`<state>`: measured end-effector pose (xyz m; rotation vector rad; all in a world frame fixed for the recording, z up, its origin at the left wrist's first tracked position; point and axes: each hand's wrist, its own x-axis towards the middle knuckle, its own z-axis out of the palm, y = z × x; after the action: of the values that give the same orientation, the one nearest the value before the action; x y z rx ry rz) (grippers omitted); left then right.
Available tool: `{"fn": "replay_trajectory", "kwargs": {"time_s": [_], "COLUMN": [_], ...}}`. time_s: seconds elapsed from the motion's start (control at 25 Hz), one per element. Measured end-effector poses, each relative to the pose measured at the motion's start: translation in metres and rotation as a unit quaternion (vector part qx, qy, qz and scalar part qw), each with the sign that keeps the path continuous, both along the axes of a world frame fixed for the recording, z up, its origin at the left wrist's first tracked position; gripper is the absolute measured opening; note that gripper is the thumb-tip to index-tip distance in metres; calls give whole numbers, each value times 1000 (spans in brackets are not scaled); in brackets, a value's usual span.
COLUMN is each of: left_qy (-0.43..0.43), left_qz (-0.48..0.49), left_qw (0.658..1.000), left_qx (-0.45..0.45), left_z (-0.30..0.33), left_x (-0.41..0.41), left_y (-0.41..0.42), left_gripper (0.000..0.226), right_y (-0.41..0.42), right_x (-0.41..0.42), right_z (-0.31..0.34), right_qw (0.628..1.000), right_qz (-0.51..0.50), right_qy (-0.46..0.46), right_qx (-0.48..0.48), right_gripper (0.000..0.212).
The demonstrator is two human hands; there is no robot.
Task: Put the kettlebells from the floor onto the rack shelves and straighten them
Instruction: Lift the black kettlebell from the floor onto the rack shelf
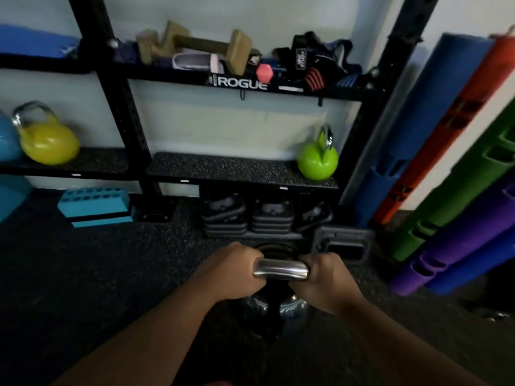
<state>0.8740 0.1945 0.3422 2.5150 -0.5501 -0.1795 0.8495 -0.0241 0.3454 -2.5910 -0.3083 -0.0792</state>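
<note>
Both hands grip one dark kettlebell (274,299) by its shiny steel handle (280,270): the left hand (232,267) is wrapped around the handle's left end and the right hand (324,274) around its right end, fingers curled fully closed on the metal, with a bare stretch of handle showing between them. The kettlebell's body hangs below the hands, over the speckled black floor (83,274) in front of the rack (117,87); whether it touches the floor cannot be told. Straight ahead, the middle shelf (223,169) carries a green kettlebell (316,162) at its right end, upright, with its handle turned edge-on. On the shelf to the left sit a yellow kettlebell (48,142) and, just beside it at the picture's edge, a blue one (7,144). The upper shelf (250,86), marked ROGUE, holds wooden blocks (192,45), a pink dumbbell end (264,71) and black straps (306,62). Under the middle shelf stand stacks of grey weight plates (271,215). A light-blue block (94,203) lies on the floor to the left, and coloured tubes (446,151) lean against the wall on the right.
</note>
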Motion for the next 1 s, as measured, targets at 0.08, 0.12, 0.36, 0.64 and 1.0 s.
{"fn": "replay_trajectory", "kwargs": {"time_s": [0.08,0.12,0.36,0.64,1.0], "left_qy": [2,3,7,5,2], "left_qz": [1,-1,-6,10,-12], "left_qw": [1000,1000,1000,999,999], "left_qx": [-4,-1,-2,33,36], "left_z": [2,3,15,-7,-58], "left_x": [57,87,239,426,627], "left_y": [20,29,45,-3,-35], "left_gripper": [18,17,22,26,14], "right_y": [22,30,47,2,-21], "right_x": [58,87,244,441,631], "right_z": [2,3,1,-27,-78], "right_qw": [1000,1000,999,998,993], "right_qz": [-4,-13,-21,-6,-36], "right_qy": [1,-2,-44,-46,-109], "right_qx": [8,9,24,30,-37], "right_gripper": [15,16,25,12,9]}}
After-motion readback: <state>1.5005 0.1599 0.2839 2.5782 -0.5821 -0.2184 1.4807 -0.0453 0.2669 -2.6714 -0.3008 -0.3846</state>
